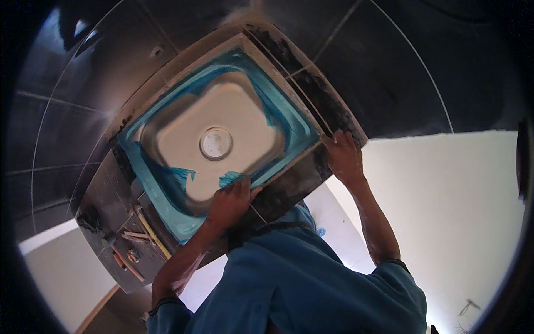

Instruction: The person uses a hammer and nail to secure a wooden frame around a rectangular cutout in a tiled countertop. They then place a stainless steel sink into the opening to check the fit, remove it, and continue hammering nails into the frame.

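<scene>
A steel sink (245, 103) with torn blue protective film on its rim and bowl walls sits in a dark tiled counter. Its round drain opening (216, 143) shows pale in the middle. My left hand (231, 201) rests on the near rim beside a loose flap of film (231, 178), fingers forward and thumb apart. At the sink's right corner, the fingers of my right hand (344, 156) are bent and closed by the end of a narrow dark tile strip (306, 94). What they pinch, if anything, is hidden.
Tools lie on the counter's left end: a yellow folding rule (153, 231), a hammer with an orange-brown handle (128, 264) and a small roll (133, 255). Dark tiled walls (389, 72) rise behind the counter. Pale floor (445, 211) lies to the right.
</scene>
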`<action>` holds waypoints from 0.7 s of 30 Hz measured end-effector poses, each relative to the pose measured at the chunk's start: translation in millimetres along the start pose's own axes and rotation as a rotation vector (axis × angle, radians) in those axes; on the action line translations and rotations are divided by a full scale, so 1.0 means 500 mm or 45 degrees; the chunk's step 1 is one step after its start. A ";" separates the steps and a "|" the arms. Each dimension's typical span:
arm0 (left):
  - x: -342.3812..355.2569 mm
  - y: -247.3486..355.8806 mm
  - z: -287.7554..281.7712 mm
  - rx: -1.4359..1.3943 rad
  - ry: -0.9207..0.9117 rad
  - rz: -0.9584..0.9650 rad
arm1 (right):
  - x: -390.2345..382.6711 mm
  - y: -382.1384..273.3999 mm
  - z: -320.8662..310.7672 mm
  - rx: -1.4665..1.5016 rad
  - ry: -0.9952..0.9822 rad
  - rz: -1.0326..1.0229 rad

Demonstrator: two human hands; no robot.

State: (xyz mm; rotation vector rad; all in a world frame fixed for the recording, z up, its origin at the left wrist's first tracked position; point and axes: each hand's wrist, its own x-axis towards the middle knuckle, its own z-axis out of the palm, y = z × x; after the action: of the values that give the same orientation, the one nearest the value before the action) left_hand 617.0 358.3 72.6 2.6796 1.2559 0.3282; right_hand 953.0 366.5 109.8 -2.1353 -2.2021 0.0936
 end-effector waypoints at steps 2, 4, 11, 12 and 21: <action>-0.005 -0.003 0.002 0.029 0.018 0.007 | 0.040 0.015 0.015 -0.022 0.024 -0.090; -0.010 -0.007 0.012 0.029 0.044 0.016 | 0.102 0.008 0.012 0.117 0.019 -0.073; -0.030 -0.011 0.046 -0.081 0.064 -0.044 | 0.288 -0.168 0.117 0.247 0.321 -0.373; -0.032 -0.011 0.045 -0.105 0.040 -0.065 | 0.293 -0.211 0.122 0.196 0.315 -0.429; -0.030 -0.019 0.047 -0.159 0.058 -0.071 | 0.357 -0.402 0.283 0.188 -0.311 -0.728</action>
State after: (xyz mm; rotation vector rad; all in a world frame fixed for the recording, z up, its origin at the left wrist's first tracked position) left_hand 606.6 351.5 45.8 2.5414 1.2752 0.4470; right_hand 734.1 539.6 -10.5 -1.4141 -2.7466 0.4822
